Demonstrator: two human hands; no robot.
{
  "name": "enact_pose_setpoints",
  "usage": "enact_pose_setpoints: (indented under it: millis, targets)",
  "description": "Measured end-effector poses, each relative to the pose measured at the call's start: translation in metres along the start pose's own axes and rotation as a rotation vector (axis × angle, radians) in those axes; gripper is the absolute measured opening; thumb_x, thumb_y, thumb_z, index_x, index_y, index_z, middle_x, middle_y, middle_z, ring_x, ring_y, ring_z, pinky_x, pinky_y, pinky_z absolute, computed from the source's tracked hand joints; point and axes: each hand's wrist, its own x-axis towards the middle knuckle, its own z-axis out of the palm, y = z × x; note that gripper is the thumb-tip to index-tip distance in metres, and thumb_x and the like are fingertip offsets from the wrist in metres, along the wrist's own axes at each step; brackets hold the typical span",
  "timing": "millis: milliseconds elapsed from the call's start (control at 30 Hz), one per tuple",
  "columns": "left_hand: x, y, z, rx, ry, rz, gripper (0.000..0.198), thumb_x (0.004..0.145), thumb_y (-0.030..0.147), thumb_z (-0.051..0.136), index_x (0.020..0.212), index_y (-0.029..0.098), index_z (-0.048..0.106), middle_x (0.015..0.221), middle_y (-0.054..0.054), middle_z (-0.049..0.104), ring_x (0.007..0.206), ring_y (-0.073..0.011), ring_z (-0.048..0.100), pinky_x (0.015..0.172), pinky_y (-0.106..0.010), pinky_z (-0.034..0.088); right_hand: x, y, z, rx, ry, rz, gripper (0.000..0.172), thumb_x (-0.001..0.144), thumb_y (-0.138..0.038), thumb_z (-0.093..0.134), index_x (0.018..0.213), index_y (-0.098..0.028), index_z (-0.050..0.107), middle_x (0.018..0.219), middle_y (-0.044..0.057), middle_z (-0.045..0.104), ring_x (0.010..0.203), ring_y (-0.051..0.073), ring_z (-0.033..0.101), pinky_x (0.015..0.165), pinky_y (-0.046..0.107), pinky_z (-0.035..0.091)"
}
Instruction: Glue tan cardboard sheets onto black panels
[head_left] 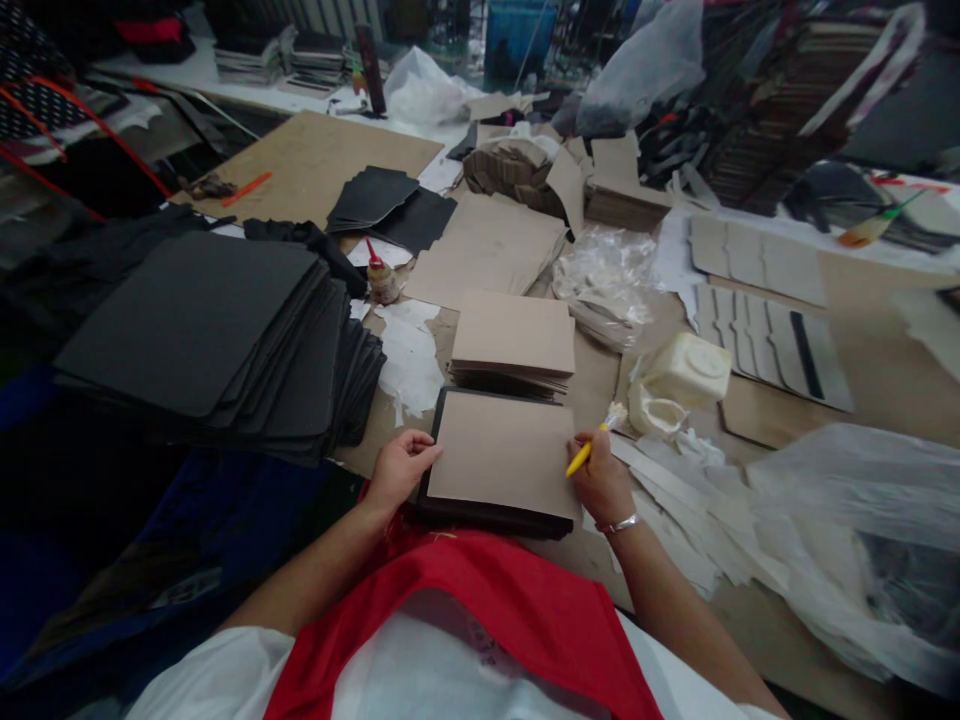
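A tan cardboard sheet (504, 455) lies on a stack of black boards (495, 518) right in front of me, with a dark margin showing at its left and front. My left hand (403, 468) pinches the sheet's left edge between thumb and fingers. At the opposite edge is my right hand (602, 478), its fingertips touching the sheet's side. That hand is closed around a yellow-handled brush (587, 455) whose pale bristles point up and away. Just behind the sheet stands a pile of similar cardboard sheets (513, 335).
Black boards (202, 320) are piled high on the left. A small red-capped bottle (382, 280) stands behind. On the right are a cut-open plastic jug (679, 375), paper strips (675, 490) and a clear plastic bag (832, 520). Grey die-cut panels (772, 340) lie farther right.
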Motion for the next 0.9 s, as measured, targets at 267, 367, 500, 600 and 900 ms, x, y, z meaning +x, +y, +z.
enact_pose_setpoints:
  millis: [267, 367, 500, 600, 900]
  targets:
    - [0.019, -0.003, 0.002, 0.204, 0.057, 0.077, 0.025, 0.064, 0.038, 0.066, 0.074, 0.015, 0.063, 0.064, -0.001, 0.064, 0.060, -0.0148, 0.060, 0.058, -0.025, 0.045, 0.010, 0.001, 0.013, -0.110, -0.065, -0.011, 0.019, 0.085, -0.032, 0.045, 0.097, -0.017, 0.050, 0.064, 0.004, 0.057, 0.051, 0.017, 0.053, 0.049, 0.026, 0.031]
    - [0.020, -0.005, 0.003, 0.201, 0.055, 0.061, 0.026, 0.065, 0.038, 0.066, 0.075, 0.015, 0.063, 0.064, -0.002, 0.064, 0.060, -0.0150, 0.060, 0.057, -0.025, 0.045, 0.012, -0.001, 0.013, -0.135, -0.105, 0.004, 0.019, 0.087, -0.032, 0.043, 0.098, -0.018, 0.050, 0.066, 0.005, 0.057, 0.052, 0.018, 0.053, 0.049, 0.026, 0.031]
    - [0.021, -0.006, 0.003, 0.198, 0.052, 0.037, 0.028, 0.064, 0.039, 0.065, 0.077, 0.015, 0.062, 0.064, -0.002, 0.064, 0.060, -0.0149, 0.060, 0.057, -0.025, 0.046, 0.014, -0.002, 0.015, -0.170, -0.144, 0.012, 0.020, 0.088, -0.031, 0.042, 0.099, -0.017, 0.051, 0.067, 0.006, 0.059, 0.054, 0.018, 0.054, 0.051, 0.027, 0.032]
    - [0.019, -0.003, 0.004, 0.190, 0.039, 0.007, 0.030, 0.061, 0.041, 0.065, 0.077, 0.015, 0.062, 0.064, -0.002, 0.064, 0.060, -0.0155, 0.060, 0.057, -0.025, 0.046, 0.014, -0.004, 0.014, -0.207, -0.172, 0.001, 0.019, 0.089, -0.029, 0.041, 0.100, -0.017, 0.051, 0.070, 0.007, 0.061, 0.056, 0.018, 0.056, 0.052, 0.028, 0.033]
    - [0.021, -0.003, 0.005, 0.295, 0.017, -0.019, 0.033, 0.060, 0.046, 0.063, 0.077, 0.019, 0.061, 0.065, -0.001, 0.066, 0.062, -0.0179, 0.062, 0.058, -0.026, 0.047, 0.016, -0.016, 0.005, -0.266, -0.277, 0.080, 0.022, 0.092, -0.033, 0.036, 0.107, -0.020, 0.048, 0.084, 0.007, 0.067, 0.068, 0.019, 0.062, 0.057, 0.026, 0.035]
